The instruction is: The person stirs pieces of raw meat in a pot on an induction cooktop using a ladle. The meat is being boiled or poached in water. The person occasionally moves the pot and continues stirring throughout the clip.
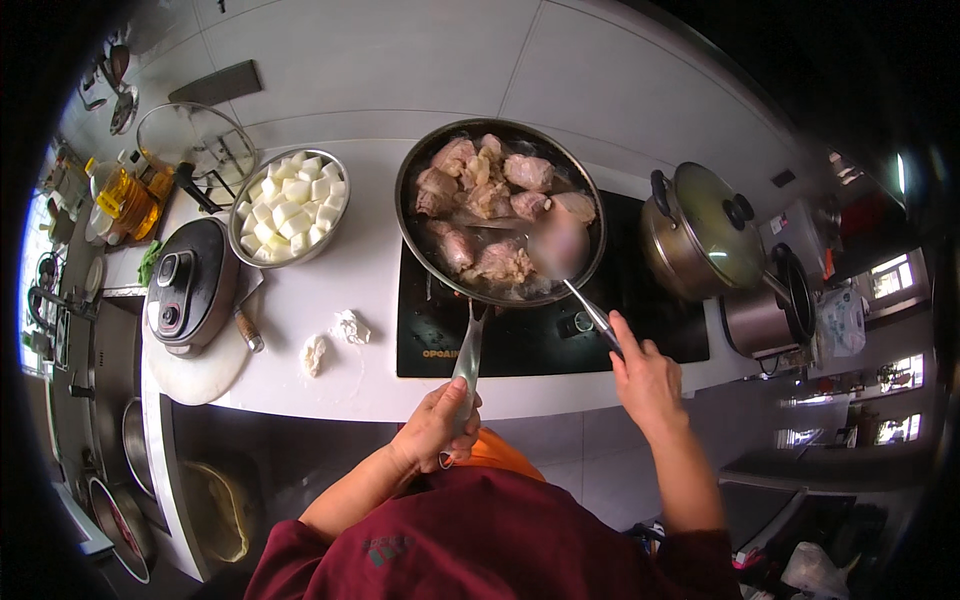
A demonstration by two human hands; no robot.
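Note:
My left hand [444, 424] is closed around the metal handle [470, 352] of a deep frying pan [407, 236]. Chunks of meat [487, 199], pale on the outside, sit in liquid inside the pan, which rests on a black cooktop [645, 337]. With my right hand [649, 379] I grip a metal ladle or spatula by its handle [592, 309]. The tool's head reaches into the right part of the pan, next to a piece of meat, and is too blurred to make out fully. Left of the pan, white vegetable cubes [289, 214] fill a metal bowl [343, 206].
A lidded pot [667, 251] stands right of the pan, with a cooker [757, 322] beyond it. On the left are a black-lidded appliance [191, 277], a cleaver [247, 319], a glass lid [195, 142] and an oil bottle [131, 202]. Crumpled white scraps [350, 328] lie near the cooktop.

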